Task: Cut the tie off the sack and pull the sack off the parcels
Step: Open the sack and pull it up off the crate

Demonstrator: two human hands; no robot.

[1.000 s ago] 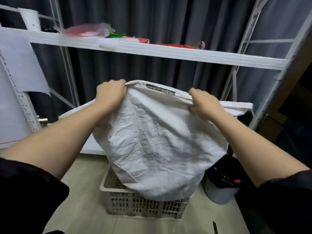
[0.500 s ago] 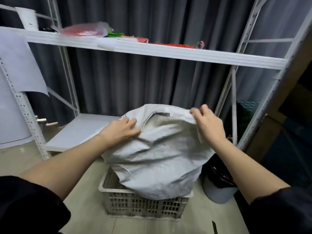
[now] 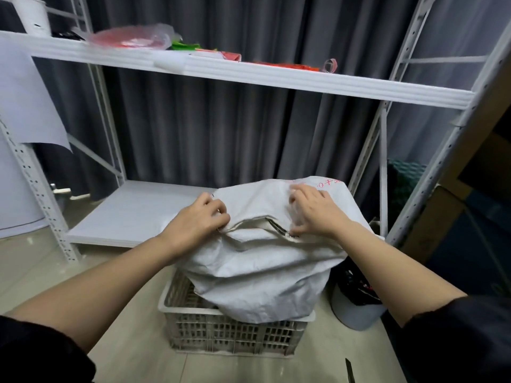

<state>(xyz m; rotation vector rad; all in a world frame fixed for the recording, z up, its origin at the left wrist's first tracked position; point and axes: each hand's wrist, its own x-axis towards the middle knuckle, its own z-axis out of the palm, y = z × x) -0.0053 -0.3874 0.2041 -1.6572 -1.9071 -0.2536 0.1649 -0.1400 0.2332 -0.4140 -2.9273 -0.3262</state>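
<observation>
Crumpled white woven plastic sack: seated in a white perforated plastic crate on the pale tiled floor, bulging above the crate rim and leaning toward 1 o'clock. Open hemmed edge of the sack uppermost, folded into a slit between both hands. Red handwriting on the sack's top fold at 1 o'clock, not legible.

Left hand: at 10 o'clock on the sack, fingers curled, pinching the hemmed edge. Right hand: at 2 o'clock on the sack, fingers curled down into the fabric, thumb pinching the same hem near a dark printed strip. Both hands clamped on the sack, both forearms bare, black sleeves at the lower corners of the view.

Parcels: hidden inside the sack, not visible.

Grey round bin with black liner: just beside the crate at 3 o'clock. Dark narrow blade-like object: on the floor at 5 o'clock of the crate, too small to identify. White metal shelving rack: behind the crate at 12 o'clock, upper shelf carrying red and green packets; dark grey curtain behind the rack.
</observation>
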